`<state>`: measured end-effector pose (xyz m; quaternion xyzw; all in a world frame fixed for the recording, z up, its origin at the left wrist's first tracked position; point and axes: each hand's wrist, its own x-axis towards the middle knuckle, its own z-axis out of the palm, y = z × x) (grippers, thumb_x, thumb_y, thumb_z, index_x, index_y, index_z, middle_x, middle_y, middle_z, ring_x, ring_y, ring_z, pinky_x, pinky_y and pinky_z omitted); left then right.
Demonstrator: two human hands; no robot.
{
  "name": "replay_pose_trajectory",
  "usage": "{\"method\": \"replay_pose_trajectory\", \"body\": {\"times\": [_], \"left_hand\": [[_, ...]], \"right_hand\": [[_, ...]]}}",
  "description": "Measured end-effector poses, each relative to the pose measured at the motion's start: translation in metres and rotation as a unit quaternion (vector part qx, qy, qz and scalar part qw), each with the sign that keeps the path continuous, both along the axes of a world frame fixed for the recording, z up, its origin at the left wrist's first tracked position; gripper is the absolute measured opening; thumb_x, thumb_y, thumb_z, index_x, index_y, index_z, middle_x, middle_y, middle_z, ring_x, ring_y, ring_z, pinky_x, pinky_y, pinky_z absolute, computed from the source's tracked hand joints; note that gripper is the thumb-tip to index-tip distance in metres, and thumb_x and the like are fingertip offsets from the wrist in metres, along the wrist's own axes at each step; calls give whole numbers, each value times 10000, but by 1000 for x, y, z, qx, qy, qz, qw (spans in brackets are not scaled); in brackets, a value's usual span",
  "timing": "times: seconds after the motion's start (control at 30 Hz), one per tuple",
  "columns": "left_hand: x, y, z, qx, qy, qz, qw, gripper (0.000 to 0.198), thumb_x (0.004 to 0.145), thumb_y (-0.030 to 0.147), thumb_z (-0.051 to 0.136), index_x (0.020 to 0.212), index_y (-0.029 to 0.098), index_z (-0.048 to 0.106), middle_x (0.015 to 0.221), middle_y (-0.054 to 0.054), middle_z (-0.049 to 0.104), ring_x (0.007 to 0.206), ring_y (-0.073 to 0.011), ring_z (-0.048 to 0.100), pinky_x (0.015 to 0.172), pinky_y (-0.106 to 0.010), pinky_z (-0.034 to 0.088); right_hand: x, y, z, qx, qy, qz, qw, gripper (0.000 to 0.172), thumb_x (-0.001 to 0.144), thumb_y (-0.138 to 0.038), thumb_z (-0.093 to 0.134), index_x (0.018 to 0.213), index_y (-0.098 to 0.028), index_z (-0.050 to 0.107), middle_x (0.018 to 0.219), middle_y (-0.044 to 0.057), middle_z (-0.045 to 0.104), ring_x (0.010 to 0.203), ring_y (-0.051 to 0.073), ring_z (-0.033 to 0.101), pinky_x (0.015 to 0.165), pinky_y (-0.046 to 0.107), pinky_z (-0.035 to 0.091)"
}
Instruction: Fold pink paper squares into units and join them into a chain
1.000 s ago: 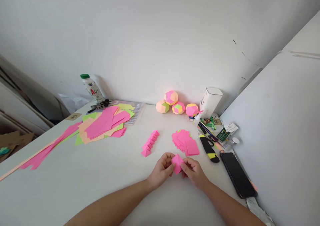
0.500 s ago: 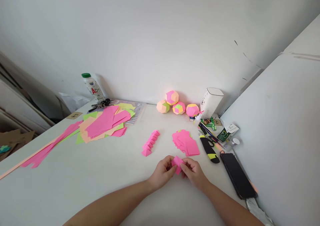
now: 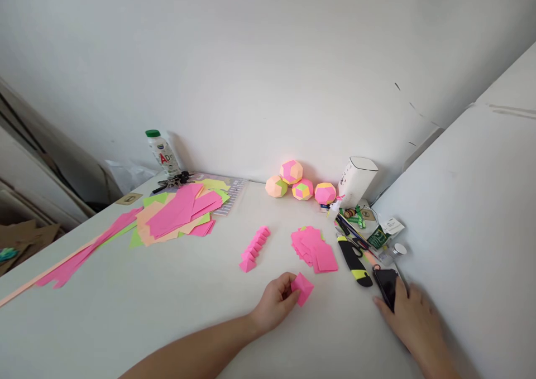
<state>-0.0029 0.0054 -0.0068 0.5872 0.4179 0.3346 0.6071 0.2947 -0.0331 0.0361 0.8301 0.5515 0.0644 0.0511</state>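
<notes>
White table (image 3: 125, 312) set in a white-walled corner. Left: loose coloured paper sheets (image 3: 180, 214). Centre: left hand (image 3: 274, 303) closed, pinching a folded pink piece (image 3: 302, 287) low over the tabletop. Right: right hand (image 3: 414, 317) open, fingers extended, lying on a black phone (image 3: 386, 285) beside the side wall.

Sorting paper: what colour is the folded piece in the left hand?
Pink; the folded piece shows best in head view.

Probable phone (image 3: 386, 287), mostly under right hand (image 3: 414, 317)
</notes>
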Motion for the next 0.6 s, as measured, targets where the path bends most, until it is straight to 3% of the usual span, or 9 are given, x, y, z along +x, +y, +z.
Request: {"method": "replay_pose_trajectory", "body": {"times": [0.2, 0.43, 0.6], "left_hand": [[1, 0, 2, 5, 10, 2, 1000, 80, 794, 191, 469, 825, 150, 531, 615, 37, 463, 543, -93, 403, 505, -221, 313], [1, 0, 5, 13, 22, 2, 1000, 93, 784, 192, 472, 827, 144, 539, 619, 33, 463, 547, -95, 396, 509, -222, 318], [1, 0, 4, 8, 22, -2, 1000, 123, 789, 195, 464, 856, 143, 553, 636, 27, 480, 555, -95, 398, 511, -219, 321]], "right_hand": [[17, -13, -23, 17, 15, -8, 1000, 601, 834, -482, 415, 1208, -20, 502, 1052, 214, 591, 992, 378, 545, 808, 422, 438], [20, -11, -28, 74, -21, 15, 997, 634, 785, -497, 476, 1184, -6, 511, 951, 200, 630, 914, 375, 568, 838, 435, 407], [26, -8, -31, 79, 5, 17, 997, 649, 756, -510, 488, 1174, -15, 517, 995, 197, 633, 962, 368, 561, 864, 433, 399]]}}
